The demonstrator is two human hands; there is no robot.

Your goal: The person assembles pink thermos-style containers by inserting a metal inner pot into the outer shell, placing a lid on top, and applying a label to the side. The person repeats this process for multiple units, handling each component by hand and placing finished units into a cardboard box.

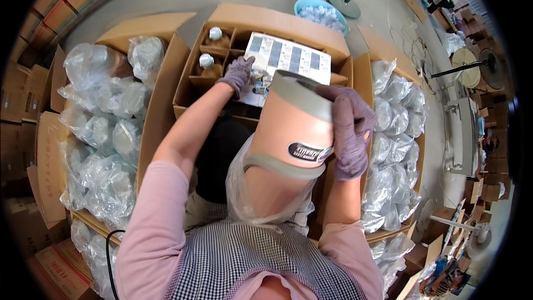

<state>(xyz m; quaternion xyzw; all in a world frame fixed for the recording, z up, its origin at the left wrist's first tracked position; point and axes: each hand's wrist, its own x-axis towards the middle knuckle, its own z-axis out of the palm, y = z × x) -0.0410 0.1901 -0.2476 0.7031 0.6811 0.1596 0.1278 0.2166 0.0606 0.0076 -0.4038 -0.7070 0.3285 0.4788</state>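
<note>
My right hand [351, 130], in a grey-purple glove, grips the upper side of a pink cylindrical container [291, 116]. The container is tilted in front of my chest, with a grey rim, a grey band and a dark oval label. A clear plastic bag [241, 189] is bunched around its lower part. My left hand [240, 75], gloved too, has its fingers bent over the left edge of a white sticker sheet [315, 66] printed with dark blocks. That sheet lies across an open divided carton [186, 86]; my fingertips are partly hidden. Two white-capped bottles [206, 61] stand in its left compartments.
Open cartons of plastic-wrapped items stand on the left [105, 105] and right [397, 150]. Beyond the middle carton are a blue basin [319, 14] of small pale pieces and a round stand base [343, 4]. Stacked boxes [61, 11] line the far left.
</note>
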